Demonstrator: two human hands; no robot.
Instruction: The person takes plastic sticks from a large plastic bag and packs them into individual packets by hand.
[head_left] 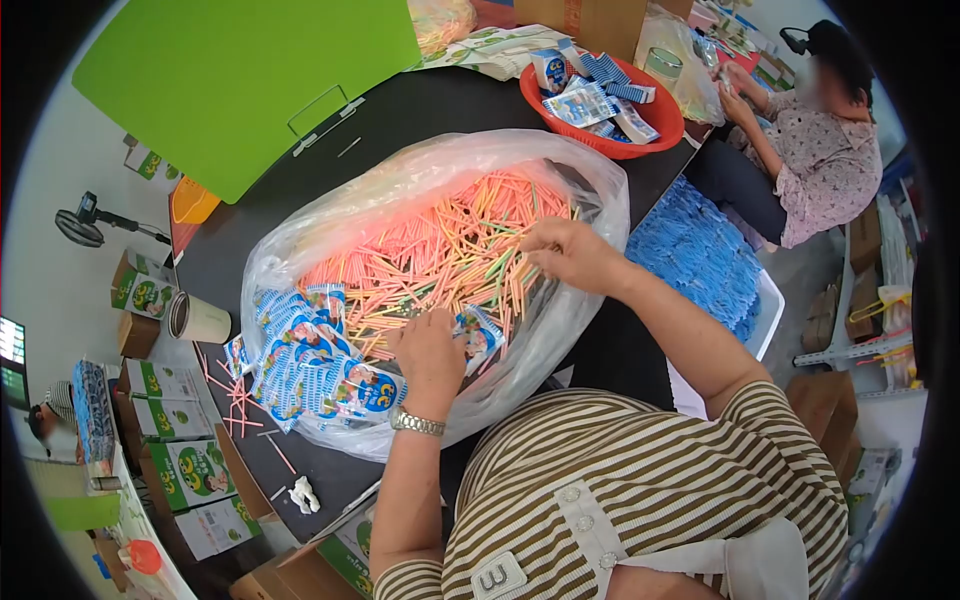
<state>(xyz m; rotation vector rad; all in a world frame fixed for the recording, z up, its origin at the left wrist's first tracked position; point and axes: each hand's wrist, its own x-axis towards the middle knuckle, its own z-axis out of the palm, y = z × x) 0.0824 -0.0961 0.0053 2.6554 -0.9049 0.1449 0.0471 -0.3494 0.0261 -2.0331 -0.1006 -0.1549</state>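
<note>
A large clear plastic bag (590, 180) lies spread on the black table, full of pink, yellow and green sticks (420, 240). My left hand (430, 352), with a watch at its wrist, is over the near edge of the sticks, its fingers bent down beside a blue-and-white packet (481, 336); its fingertips are largely hidden. At the right side of the pile, my right hand (568, 252) has its fingers bent together over the sticks; whatever they hold is too small to make out. Many blue-and-white packets (310, 370) lie heaped at the bag's left side.
A red basket (665, 118) of packets stands at the back right, near a green panel (250, 80). A cup (198, 318), loose sticks (240, 405) and a white scrap (304, 495) are at left. Blue packets fill a white bin (770, 315). Another person (820, 150) sits at right.
</note>
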